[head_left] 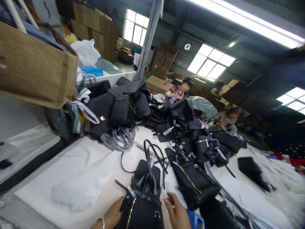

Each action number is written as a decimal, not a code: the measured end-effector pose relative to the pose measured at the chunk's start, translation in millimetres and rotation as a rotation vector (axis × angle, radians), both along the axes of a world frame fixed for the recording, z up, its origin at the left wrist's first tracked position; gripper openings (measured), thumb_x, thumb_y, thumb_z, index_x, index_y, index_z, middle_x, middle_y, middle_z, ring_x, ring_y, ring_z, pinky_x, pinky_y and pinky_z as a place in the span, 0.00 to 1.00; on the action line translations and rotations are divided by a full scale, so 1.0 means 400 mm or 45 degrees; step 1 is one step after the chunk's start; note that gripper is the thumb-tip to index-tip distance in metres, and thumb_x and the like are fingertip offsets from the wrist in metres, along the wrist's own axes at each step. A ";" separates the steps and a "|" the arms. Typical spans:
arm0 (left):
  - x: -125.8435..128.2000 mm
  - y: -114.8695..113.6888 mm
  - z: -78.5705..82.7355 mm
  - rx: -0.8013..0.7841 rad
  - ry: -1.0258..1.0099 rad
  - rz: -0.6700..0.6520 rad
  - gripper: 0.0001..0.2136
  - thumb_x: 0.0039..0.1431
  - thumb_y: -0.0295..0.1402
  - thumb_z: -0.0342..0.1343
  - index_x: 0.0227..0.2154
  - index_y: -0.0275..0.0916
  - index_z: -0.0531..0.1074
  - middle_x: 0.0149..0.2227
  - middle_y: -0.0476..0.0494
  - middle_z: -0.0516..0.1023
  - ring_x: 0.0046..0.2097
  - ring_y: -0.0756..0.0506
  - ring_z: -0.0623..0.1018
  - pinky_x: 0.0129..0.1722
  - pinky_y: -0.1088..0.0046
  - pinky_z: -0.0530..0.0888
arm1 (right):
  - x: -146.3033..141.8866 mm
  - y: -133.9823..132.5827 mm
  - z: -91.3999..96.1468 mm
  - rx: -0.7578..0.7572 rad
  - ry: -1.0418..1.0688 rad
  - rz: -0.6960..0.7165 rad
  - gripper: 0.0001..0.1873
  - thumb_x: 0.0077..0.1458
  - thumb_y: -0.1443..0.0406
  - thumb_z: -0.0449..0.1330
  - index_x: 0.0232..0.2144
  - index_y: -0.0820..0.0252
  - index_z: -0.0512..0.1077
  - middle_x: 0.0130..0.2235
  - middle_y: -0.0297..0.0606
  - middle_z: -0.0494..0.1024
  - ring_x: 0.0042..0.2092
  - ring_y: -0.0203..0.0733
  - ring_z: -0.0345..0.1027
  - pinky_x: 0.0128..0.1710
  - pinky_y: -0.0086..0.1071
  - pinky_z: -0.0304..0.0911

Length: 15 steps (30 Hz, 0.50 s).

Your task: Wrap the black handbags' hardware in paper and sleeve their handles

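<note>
Lying flat at the near edge of the white table, the black handbag has its handles flopped away toward the pile of black bags and its gold zip facing up, which is probably why both hands bracket it low at the sides instead of lifting it. Left hand, bracelet at the wrist, presses on the bag's left edge, fingertips hidden against it, so can't tell if it's clamped; right hand sits just beside the right edge, fingers spread and slack, holding nothing, above a blue item
</note>
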<state>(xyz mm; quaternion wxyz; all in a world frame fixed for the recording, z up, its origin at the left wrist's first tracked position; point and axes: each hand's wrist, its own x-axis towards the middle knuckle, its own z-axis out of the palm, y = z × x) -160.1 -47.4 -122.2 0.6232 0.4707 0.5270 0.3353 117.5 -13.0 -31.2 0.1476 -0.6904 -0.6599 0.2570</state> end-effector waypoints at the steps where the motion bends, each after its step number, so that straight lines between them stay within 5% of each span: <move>1: 0.000 0.000 0.003 0.021 0.006 0.001 0.16 0.51 0.36 0.54 0.45 0.42 0.73 0.47 0.43 0.78 0.50 0.38 0.74 0.52 0.65 0.67 | -0.024 0.042 -0.006 -0.022 0.016 0.012 0.22 0.57 0.53 0.51 0.49 0.57 0.66 0.42 0.43 0.78 0.43 0.46 0.73 0.40 0.34 0.68; 6: 0.005 -0.010 0.018 0.069 0.067 -0.011 0.20 0.50 0.31 0.52 0.49 0.43 0.70 0.49 0.44 0.77 0.52 0.39 0.73 0.54 0.65 0.66 | -0.215 0.244 -0.048 0.113 -0.100 0.073 0.35 0.50 0.51 0.57 0.55 0.65 0.61 0.52 0.53 0.71 0.54 0.54 0.65 0.51 0.40 0.59; 9: 0.009 -0.014 0.014 0.044 0.130 -0.030 0.23 0.48 0.30 0.53 0.51 0.46 0.68 0.50 0.46 0.77 0.53 0.37 0.72 0.55 0.62 0.65 | -0.275 0.323 -0.067 0.096 -0.014 -0.027 0.34 0.41 0.58 0.63 0.51 0.68 0.65 0.47 0.55 0.75 0.50 0.58 0.68 0.49 0.43 0.60; 13: 0.010 -0.018 -0.017 0.038 0.175 -0.104 0.25 0.44 0.32 0.56 0.50 0.50 0.67 0.50 0.46 0.76 0.54 0.34 0.71 0.55 0.57 0.64 | -0.220 0.412 -0.040 0.130 0.246 -0.158 0.17 0.42 0.58 0.58 0.34 0.64 0.72 0.27 0.46 0.78 0.34 0.54 0.74 0.36 0.42 0.66; 15: 0.011 -0.018 -0.036 0.041 0.173 -0.074 0.24 0.45 0.34 0.57 0.49 0.50 0.68 0.49 0.46 0.77 0.53 0.34 0.72 0.54 0.57 0.65 | -0.150 0.459 0.001 0.204 0.472 -0.253 0.17 0.44 0.55 0.56 0.30 0.63 0.71 0.20 0.39 0.74 0.26 0.49 0.72 0.28 0.39 0.66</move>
